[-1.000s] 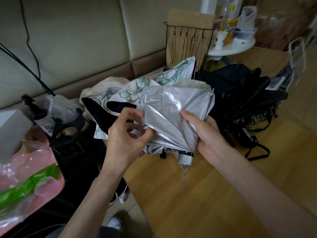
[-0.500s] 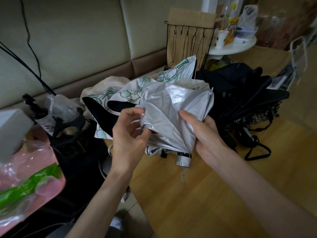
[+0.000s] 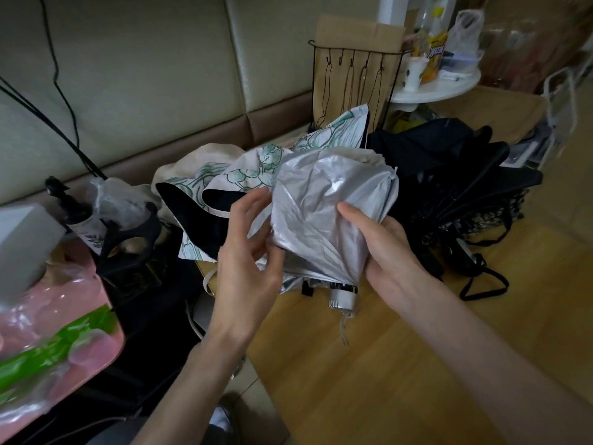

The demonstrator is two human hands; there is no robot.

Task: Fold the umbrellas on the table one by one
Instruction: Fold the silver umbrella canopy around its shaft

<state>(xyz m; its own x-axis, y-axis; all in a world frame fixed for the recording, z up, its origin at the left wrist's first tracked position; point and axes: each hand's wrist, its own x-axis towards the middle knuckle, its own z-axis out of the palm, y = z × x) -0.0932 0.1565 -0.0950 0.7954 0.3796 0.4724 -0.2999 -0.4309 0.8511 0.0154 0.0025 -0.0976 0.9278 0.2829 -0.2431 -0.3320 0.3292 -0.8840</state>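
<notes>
Head view showed the silver umbrella [image 3: 324,220] held up between both hands, just above the near edge of the wooden table [image 3: 401,364]. Its crumpled canopy was bunched upward and its short silver handle [image 3: 342,299] pointed down below the hands, a thin cord dangling from it. The right hand [image 3: 385,252] was wrapped round the canopy's right side, thumb pressed across the front of the fabric and fingers hidden behind it. The left hand [image 3: 247,255] had its fingers curled in at the canopy's left edge, pinching the loose fabric there.

Just beyond the left hand lay a white umbrella with green flower print [image 3: 250,178], its black lining showing. Beyond the right hand a black umbrella [image 3: 449,162] sprawled half open, straps trailing on the wood. Farther back stood a wire rack [image 3: 353,78] and a round white stand [image 3: 439,89]. Well off to the left of the left hand sat a pink tray [image 3: 93,303].
</notes>
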